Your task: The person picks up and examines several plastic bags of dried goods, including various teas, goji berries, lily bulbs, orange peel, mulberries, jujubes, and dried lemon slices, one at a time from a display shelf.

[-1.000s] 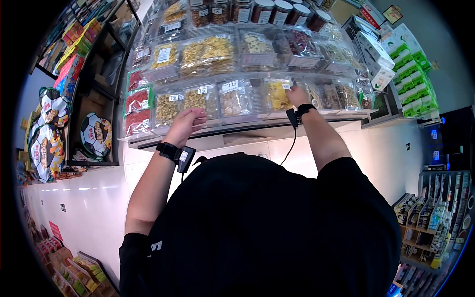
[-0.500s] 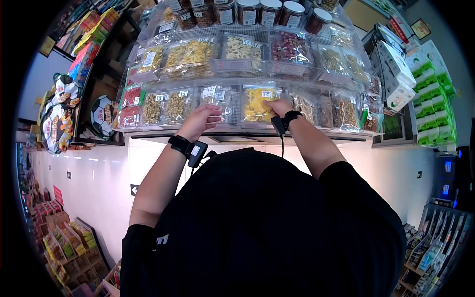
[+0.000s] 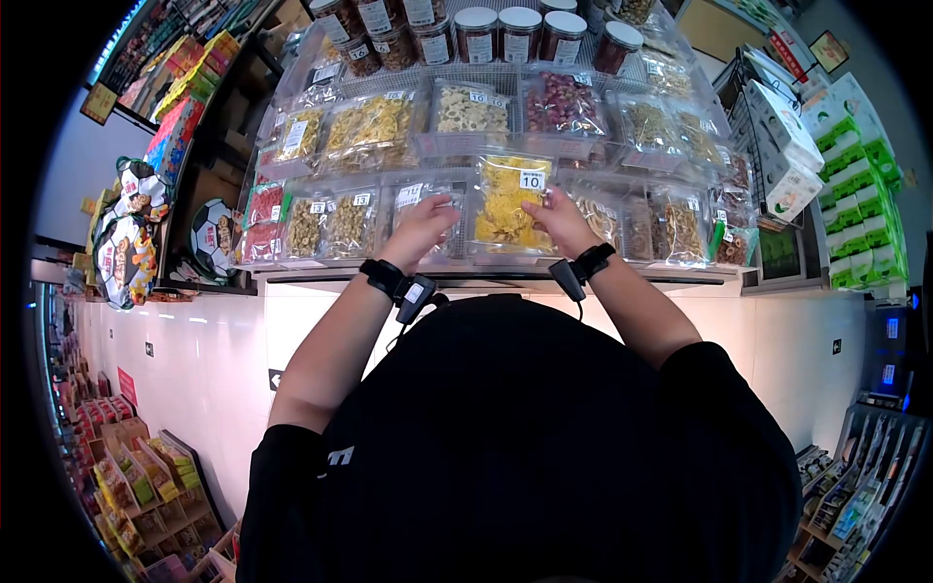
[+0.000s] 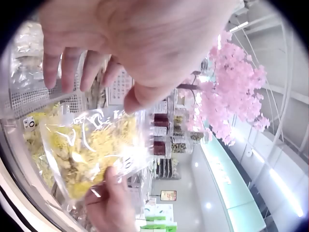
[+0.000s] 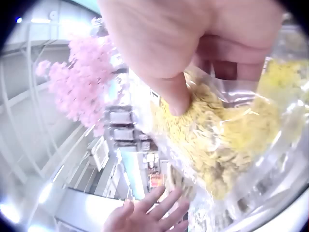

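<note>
My right hand (image 3: 570, 225) grips a clear plastic bag of yellow dried flowers (image 3: 502, 204) by its right side, thumb across the front. A white label reading 10 shows near the bag's upper right. In the right wrist view, the thumb (image 5: 176, 96) presses the front of the bag while the other fingers go behind it. The left hand (image 3: 422, 233) is held to the left of the bag, palm turned towards it, with nothing in it. Its fingers (image 4: 70, 70) are spread and loosely extended above the bag in the left wrist view.
Clear display bins hold bagged dried goods: nuts (image 3: 350, 222) at left, red buds (image 3: 564, 105) behind, brown slices (image 3: 680, 228) at right. Lidded jars (image 3: 476, 39) stand along the back. White boxes (image 3: 782, 126) and green packs (image 3: 855, 209) are stacked at right.
The right hand has raised the bag of yellow flowers out of its bin towards me, standing it more upright. My left hand has moved right, closer to the bag.
</note>
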`<state>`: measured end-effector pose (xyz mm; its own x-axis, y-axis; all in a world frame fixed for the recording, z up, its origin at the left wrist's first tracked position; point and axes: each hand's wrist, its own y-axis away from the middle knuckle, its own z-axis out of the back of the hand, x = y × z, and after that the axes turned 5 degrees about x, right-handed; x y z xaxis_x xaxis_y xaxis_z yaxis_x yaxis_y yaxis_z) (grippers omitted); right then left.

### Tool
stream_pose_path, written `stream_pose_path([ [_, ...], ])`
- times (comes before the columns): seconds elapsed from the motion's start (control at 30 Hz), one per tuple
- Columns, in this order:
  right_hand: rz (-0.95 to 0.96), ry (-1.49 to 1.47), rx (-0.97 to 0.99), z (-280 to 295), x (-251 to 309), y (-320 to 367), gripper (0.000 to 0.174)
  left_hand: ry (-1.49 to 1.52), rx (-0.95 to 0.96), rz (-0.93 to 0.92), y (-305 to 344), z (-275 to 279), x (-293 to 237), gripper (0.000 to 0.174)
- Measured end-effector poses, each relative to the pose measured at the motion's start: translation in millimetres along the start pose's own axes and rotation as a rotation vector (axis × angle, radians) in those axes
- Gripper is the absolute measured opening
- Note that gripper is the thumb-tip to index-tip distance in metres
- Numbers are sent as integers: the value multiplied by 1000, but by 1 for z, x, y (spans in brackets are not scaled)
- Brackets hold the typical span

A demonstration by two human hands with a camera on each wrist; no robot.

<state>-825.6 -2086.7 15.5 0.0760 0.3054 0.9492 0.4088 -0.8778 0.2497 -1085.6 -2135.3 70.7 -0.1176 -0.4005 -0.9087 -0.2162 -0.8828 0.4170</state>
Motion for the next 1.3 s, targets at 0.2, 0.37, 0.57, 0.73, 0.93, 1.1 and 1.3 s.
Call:
stream_pose_path([
  [0.2, 277, -64, 115, -24, 122, 44, 38, 51, 94, -348, -4, -43, -58, 61],
  [0.37, 445, -69, 173, -23, 173, 54, 40, 145, 131, -619, -7, -54, -99, 54],
  [0.57, 511, -29, 67, -16, 171, 49, 34, 50, 14, -667, 16, -62, -123, 39],
  [0.73, 841, 83, -80, -27, 168, 35, 39, 112, -60, -726, 8, -60, -112, 51],
  [0.93, 853, -17, -42, -51, 208, 83, 61, 35, -67, -840, 50, -73, -147, 69],
  [1.1, 917, 0, -10, -58, 230, 94, 61, 55, -99, -914, 66, -81, -168, 62],
  [1.3, 817, 12, -12, -58, 258, 118, 46, 117, -85, -1023, 86, -89, -198, 58],
])
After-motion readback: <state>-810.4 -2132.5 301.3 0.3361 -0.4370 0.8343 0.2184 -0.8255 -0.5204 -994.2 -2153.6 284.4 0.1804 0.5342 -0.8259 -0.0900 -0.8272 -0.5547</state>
